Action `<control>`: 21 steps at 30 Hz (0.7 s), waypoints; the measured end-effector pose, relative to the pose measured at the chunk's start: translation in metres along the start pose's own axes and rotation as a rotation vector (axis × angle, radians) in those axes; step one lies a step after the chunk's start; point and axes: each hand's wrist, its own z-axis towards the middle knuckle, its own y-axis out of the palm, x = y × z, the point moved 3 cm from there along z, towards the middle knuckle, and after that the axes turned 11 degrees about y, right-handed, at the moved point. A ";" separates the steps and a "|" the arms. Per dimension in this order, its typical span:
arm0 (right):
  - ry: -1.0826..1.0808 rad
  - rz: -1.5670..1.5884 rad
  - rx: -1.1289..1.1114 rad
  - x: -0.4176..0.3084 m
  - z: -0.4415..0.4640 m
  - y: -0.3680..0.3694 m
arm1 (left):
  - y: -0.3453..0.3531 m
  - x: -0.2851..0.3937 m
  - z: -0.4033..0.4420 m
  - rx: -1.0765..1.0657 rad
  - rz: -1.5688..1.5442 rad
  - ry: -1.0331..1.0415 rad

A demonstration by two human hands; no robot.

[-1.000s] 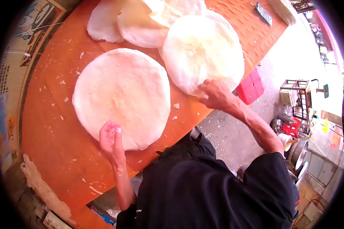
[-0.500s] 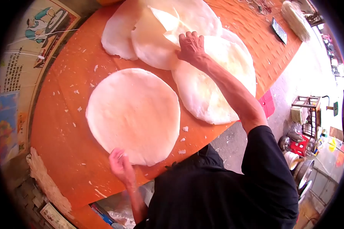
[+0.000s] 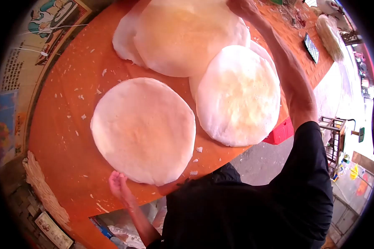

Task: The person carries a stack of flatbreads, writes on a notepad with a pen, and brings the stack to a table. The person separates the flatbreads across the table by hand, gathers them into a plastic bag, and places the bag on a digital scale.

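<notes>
A round, pale flat sheet [image 3: 143,130] lies on the orange table [image 3: 66,153]. My left hand [image 3: 118,182] is at its lower left edge, fingers curled; whether they pinch anything is too small to tell. My right arm reaches far to the top right, where my right hand [image 3: 242,7] is partly cut off by the frame edge, beside a large thin sheet [image 3: 187,37]; its fingers are hidden. Another round sheet [image 3: 239,95] rests at the table's near right edge, overlapping other sheets beneath it.
White scraps dot the table. A calculator [image 3: 311,48] and a plastic-wrapped bundle [image 3: 329,37] are at the upper right. Beyond the table edge are a red plastic stool [image 3: 280,132] and a metal rack [image 3: 333,141]. A printed poster [image 3: 27,70] is at the left.
My right hand has moved away to the top of the view, past the overlapping sheets. The large upper sheet lies differently, its torn white flap no longer showing. My left hand has shifted slightly down and left.
</notes>
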 end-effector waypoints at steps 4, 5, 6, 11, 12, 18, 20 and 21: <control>0.122 -0.096 0.084 0.025 -0.042 0.005 | -0.017 -0.025 0.003 0.053 0.078 -0.051; 0.086 -0.028 0.026 0.021 -0.055 0.005 | -0.019 -0.030 0.003 0.057 0.084 -0.056; 0.053 -0.063 0.052 0.012 -0.071 0.008 | -0.023 -0.032 0.001 0.056 0.112 -0.065; -0.059 -0.124 -0.274 -0.012 -0.148 0.050 | -0.025 -0.057 0.011 -0.007 -0.151 -0.392; -0.084 -0.102 -0.164 -0.006 -0.153 0.061 | -0.027 -0.072 0.015 -0.047 -0.173 -0.394; -0.197 0.090 0.055 -0.058 -0.174 0.003 | -0.032 -0.070 0.027 0.019 0.134 -0.240; -0.036 0.293 -0.126 -0.090 -0.211 -0.024 | -0.028 -0.067 0.038 -0.042 -0.099 -0.303; 0.064 0.410 -0.238 -0.099 -0.232 -0.029 | -0.027 -0.068 0.043 -0.045 -0.103 -0.312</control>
